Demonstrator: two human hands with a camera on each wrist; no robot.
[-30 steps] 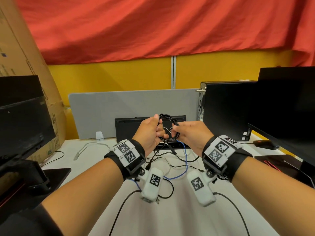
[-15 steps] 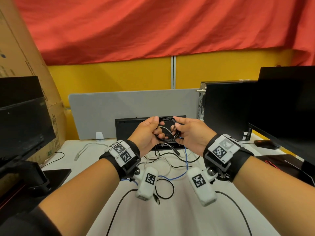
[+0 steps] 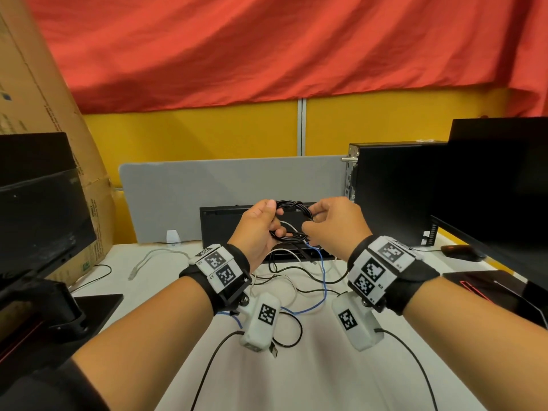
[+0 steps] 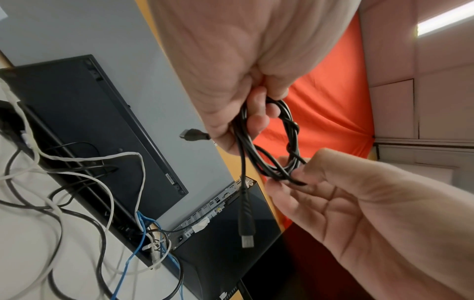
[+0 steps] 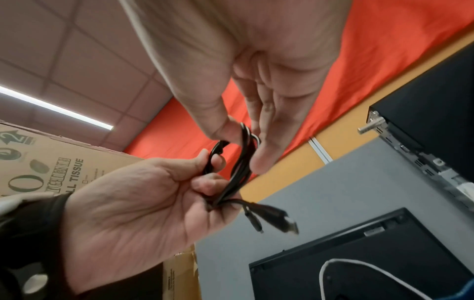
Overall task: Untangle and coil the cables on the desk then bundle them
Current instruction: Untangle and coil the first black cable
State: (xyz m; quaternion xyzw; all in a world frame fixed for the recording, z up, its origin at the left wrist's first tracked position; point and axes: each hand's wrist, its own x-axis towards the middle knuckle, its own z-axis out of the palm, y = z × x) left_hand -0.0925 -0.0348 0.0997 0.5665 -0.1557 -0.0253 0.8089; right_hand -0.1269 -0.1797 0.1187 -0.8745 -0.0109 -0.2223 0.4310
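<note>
L hand (image 3: pixel 257 229) is closed on the left side of a small black cable coil (image 3: pixel 292 221), thumb on top, fingers curled under w/ the strands running thru them. In the left wrist view the same hand (image 4: pixel 231 67) has the strands pinched between curled fingers, and one black USB plug (image 4: pixel 246 229) hangs straight down from the coil (image 4: pixel 277 142). A second plug (image 4: pixel 191 134) sticks out past the fingers on the other side.

R hand (image 3: pixel 333 225) holds the coil's right side: thumb and fingertips pinch the strands, other fingers loosely curled below. Right wrist view shows that hand (image 5: pixel 246 60) w/ thumb and forefinger closed on the top of the loops (image 5: pixel 241 158), the L hand (image 5: pixel 143 203) gripping the bottom, both plug ends (image 5: pixel 278 219) poking out beside it.

Coil is held up in the air between both hands, above the back middle of the desk (image 3: pixel 311 375), in front of a black keyboard (image 3: pixel 222 223) standing on edge against a grey divider panel (image 3: pixel 207 197). It touches only the two hands.

Under the hands, nr the back edge, loose cables lie tangled on the desk: white cable (image 3: pixel 284 277), blue cable (image 3: pixel 323 280), thin black cable (image 3: pixel 292 330). A grey network cable (image 3: pixel 148 258) lies toward the back left. Black PC case (image 3: pixel 394 191) at back right, monitors at both side edges, cardboard box (image 3: pixel 38 114) at far left.
</note>
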